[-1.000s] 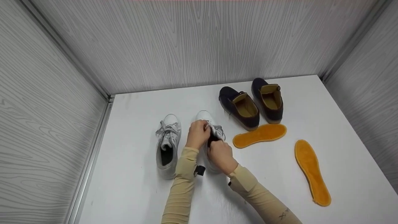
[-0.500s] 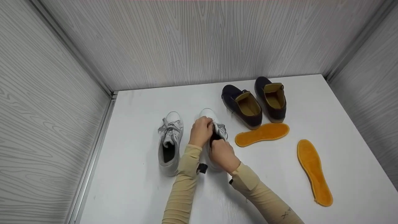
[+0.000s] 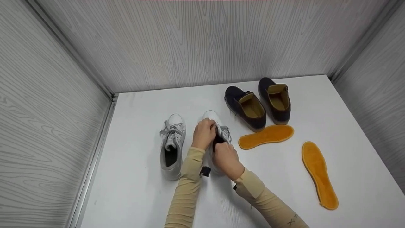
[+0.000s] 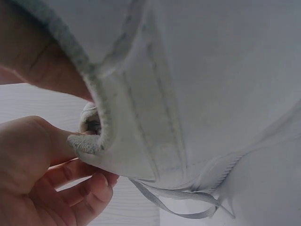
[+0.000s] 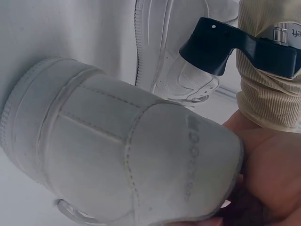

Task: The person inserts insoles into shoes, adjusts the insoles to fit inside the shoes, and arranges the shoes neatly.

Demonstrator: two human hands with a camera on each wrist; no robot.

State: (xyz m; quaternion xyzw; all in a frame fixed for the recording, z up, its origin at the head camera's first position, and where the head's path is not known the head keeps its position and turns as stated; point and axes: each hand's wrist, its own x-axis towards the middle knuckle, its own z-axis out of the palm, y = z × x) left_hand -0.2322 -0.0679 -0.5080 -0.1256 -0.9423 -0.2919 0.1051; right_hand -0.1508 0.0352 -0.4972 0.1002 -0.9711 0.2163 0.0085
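Note:
Two white lace-up sneakers stand on the table. My left hand [image 3: 203, 133] is over the front of the right-hand sneaker [image 3: 210, 115]; in the left wrist view, its thumb and fingers pinch the sneaker's tongue [image 4: 86, 144]. My right hand [image 3: 226, 158] reaches into the opening of the same shoe from the heel side. Its fingertips are hidden inside, so what they hold cannot be seen. The heel [image 5: 160, 155] of this sneaker fills much of the right wrist view. Beside it, the other white sneaker [image 3: 171, 172] stands untouched, with its laces tied.
Dark slip-on-like shoes, a left one [image 3: 234, 96] and a right one [image 3: 283, 113], stand at the back right. One orange insole [image 3: 266, 136] lies in front of them; another orange insole [image 3: 319, 174] lies farther right. Wood-grain panels [image 3: 202, 47] border the white table [image 3: 126, 142].
The view shifts slightly with the head. Both hands stay at the same sneaker, left at the tongue and right in the opening, with hardly any movement.

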